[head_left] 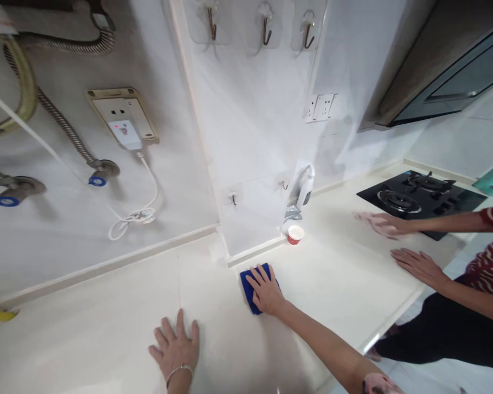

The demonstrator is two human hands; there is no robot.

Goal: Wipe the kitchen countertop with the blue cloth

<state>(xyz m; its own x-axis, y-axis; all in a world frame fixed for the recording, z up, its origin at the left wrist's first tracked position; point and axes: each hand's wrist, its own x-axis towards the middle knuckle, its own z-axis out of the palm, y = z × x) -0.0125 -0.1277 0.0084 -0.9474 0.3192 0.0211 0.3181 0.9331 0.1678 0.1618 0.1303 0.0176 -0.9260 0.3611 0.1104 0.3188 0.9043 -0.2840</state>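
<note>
1. Leftmost, your left hand (176,345) lies palm down on the white countertop (107,328), fingers spread and holding nothing, a bangle at the wrist; it braces you.
2. Centre, your right hand (266,291) presses flat on the blue cloth (248,287), fingers slightly spread over it and not pinching. The cloth lies on the countertop just before the wall's corner column (250,164), near a small red cup (295,234).
3. Judged from this, wiping is under way: the surface looks clean, and the stretch toward the cup appears left to cover.
4. Rightward, another person's two hands (398,241) rest near the black gas hob (419,200).
</note>
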